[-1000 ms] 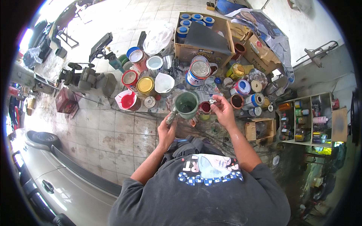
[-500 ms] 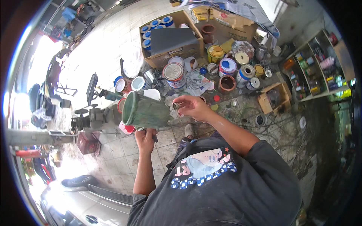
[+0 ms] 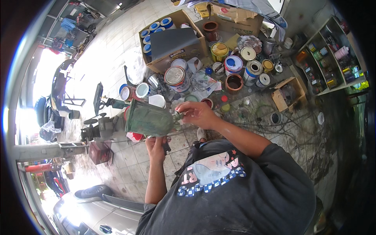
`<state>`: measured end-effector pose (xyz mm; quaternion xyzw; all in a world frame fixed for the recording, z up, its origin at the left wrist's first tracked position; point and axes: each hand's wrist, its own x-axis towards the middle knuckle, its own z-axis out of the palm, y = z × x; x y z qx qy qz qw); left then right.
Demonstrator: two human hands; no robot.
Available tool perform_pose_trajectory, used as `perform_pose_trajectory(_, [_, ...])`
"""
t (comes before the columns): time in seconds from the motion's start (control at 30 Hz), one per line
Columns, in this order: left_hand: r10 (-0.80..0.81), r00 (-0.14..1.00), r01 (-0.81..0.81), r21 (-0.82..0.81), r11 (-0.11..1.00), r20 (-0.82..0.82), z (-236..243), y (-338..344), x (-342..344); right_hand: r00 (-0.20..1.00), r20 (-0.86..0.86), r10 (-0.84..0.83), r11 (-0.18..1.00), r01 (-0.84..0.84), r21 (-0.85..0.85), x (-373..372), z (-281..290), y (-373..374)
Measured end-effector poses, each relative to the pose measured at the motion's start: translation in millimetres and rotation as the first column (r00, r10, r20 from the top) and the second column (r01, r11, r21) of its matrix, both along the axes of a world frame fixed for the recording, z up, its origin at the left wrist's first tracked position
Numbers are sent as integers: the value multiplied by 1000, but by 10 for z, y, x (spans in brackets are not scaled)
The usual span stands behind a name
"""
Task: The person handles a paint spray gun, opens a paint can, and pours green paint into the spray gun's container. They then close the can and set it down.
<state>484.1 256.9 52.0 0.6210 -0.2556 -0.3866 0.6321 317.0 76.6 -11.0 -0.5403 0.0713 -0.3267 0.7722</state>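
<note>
While the left hand (image 3: 156,145) is wrapped tight around the handle of a spray gun (image 3: 166,145), the gun's green paint-stained cup (image 3: 149,118) lies tipped on its side above that hand, its wide end turned to the left. At the cup's narrow right end the right hand (image 3: 199,114) has its fingers pinched together on a small metal fitting (image 3: 177,116). Both are held up in the air above the tiled floor (image 3: 129,164), in front of the person's dark printed shirt (image 3: 231,188).

Just beyond the hands, on the floor, lie a red lid (image 3: 224,98) and a green lid (image 3: 226,107), with a small tin (image 3: 207,102) near them. Farther out stands a crowd of paint cans: 1 large can with a shiny lid (image 3: 175,76), 1 with a blue top (image 3: 234,63), 1 with a yellow top (image 3: 219,50) and an open rusty can (image 3: 234,82). A cardboard box (image 3: 172,39) behind them holds blue-lidded cans. Toward the floor's right edge sits a small wooden crate (image 3: 289,92), and a shelf unit (image 3: 333,55) of small containers stands beyond it. A car (image 3: 94,213) shows at the lower left.
</note>
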Motion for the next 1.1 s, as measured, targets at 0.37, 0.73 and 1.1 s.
perform_pose_trajectory(0.37, [-66,995,65,16,998,70,39,-48,-98,999,36,-4,996,1,88,-63,-91,-2])
perform_pose_trajectory(0.73, [-26,999,26,16,1000,28,-44,-53,-216,996,-69,48,999,-50,-19,-163,-78,-99])
perform_pose_trajectory(1.1, [1,999,1,44,999,-37,-23,-73,-232,997,-79,7,995,-15,-103,-156,44,-154])
